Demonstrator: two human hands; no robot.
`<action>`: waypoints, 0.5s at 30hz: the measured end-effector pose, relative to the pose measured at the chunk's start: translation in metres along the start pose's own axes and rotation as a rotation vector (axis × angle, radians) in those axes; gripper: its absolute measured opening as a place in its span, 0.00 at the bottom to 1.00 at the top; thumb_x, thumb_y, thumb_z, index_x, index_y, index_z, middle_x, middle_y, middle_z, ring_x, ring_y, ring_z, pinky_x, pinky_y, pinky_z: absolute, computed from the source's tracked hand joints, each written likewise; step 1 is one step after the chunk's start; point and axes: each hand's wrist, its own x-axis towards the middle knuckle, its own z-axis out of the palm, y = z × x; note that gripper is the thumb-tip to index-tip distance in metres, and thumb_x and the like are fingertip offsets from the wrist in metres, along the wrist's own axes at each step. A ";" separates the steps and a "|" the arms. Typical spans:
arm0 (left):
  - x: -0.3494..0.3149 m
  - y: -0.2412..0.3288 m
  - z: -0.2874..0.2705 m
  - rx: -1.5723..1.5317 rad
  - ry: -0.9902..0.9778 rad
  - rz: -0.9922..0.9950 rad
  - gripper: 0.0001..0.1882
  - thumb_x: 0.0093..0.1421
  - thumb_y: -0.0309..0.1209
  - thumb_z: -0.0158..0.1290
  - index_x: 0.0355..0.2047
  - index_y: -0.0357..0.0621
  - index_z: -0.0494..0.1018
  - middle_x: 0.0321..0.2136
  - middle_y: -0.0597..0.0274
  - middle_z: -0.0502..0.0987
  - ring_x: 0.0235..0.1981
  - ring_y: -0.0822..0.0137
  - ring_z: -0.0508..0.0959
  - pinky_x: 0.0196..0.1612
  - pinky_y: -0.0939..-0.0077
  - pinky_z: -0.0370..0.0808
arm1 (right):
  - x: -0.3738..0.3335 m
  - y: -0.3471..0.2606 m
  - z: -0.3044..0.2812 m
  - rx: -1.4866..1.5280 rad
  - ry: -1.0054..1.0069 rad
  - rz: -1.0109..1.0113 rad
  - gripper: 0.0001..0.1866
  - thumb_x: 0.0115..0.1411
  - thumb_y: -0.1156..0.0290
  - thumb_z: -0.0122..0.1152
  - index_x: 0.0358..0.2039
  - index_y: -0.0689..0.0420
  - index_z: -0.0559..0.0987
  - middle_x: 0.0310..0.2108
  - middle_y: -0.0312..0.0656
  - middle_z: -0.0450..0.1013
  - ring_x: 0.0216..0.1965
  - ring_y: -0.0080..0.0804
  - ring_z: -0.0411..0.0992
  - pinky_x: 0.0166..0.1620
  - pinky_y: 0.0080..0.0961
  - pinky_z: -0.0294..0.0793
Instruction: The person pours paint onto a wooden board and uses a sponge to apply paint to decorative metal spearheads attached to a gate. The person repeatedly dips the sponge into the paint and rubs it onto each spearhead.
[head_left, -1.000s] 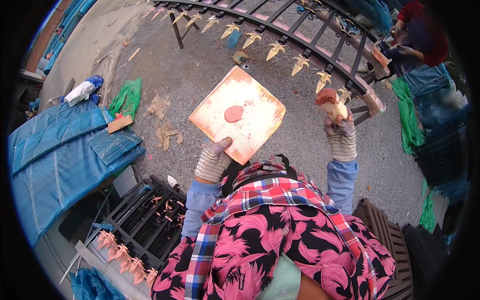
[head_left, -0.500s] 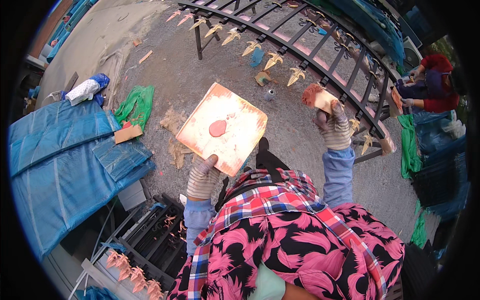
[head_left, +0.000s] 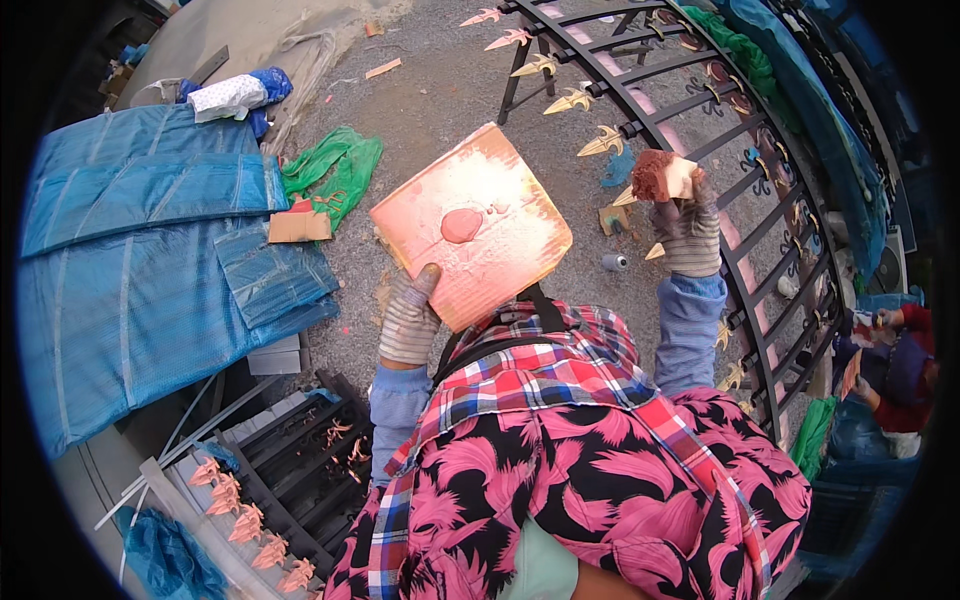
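My left hand [head_left: 410, 315], in a striped glove with bare, paint-stained fingertips, grips the lower left edge of a square piece of cardboard [head_left: 500, 190]. The cardboard is smeared with pinkish copper paint and carries a wet reddish blob of paint [head_left: 461, 226]. In my right hand [head_left: 690, 225], gloved alike, is a pale sponge [head_left: 680, 179] with a dark reddish, paint-loaded end. The sponge overlaps the black metal fence panel [head_left: 745, 130] in view; whether it touches is unclear. Gold spear tips [head_left: 602, 142] line the panel's near side, and some at the far end are pink [head_left: 508, 39].
Blue tarpaulin [head_left: 140, 290] covers a stack at left, beside green netting [head_left: 335, 175]. Black railings with copper-pink tips [head_left: 245, 522] lie at lower left. A small can [head_left: 614, 262] and scraps lie on the ground. Another person [head_left: 900, 370] works at far right.
The view has turned, so the fence and tarpaulin sit further right. My right hand with the sponge has risen slightly. The cardboard has shifted a little right and up.
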 end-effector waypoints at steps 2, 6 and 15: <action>0.031 0.012 0.004 -0.016 -0.013 0.027 0.30 0.52 0.32 0.52 0.52 0.34 0.53 0.47 0.55 0.66 0.47 0.62 0.69 0.51 0.69 0.65 | 0.043 0.004 0.019 0.066 -0.070 0.052 0.19 0.52 0.59 0.57 0.39 0.59 0.70 0.26 0.38 0.70 0.20 0.21 0.65 0.21 0.16 0.65; 0.085 0.024 -0.003 0.004 0.009 0.031 0.29 0.52 0.29 0.50 0.52 0.34 0.53 0.47 0.55 0.65 0.47 0.63 0.68 0.52 0.69 0.64 | 0.106 0.020 0.037 -0.200 -0.023 0.032 0.17 0.48 0.69 0.60 0.38 0.59 0.69 0.30 0.40 0.70 0.26 0.22 0.67 0.24 0.14 0.66; 0.234 0.086 -0.052 0.012 -0.064 -0.084 0.27 0.51 0.29 0.52 0.51 0.38 0.57 0.46 0.57 0.66 0.47 0.61 0.68 0.52 0.67 0.64 | 0.200 0.069 0.071 0.080 0.054 0.086 0.18 0.52 0.60 0.57 0.38 0.60 0.70 0.19 0.39 0.69 0.12 0.20 0.60 0.16 0.14 0.60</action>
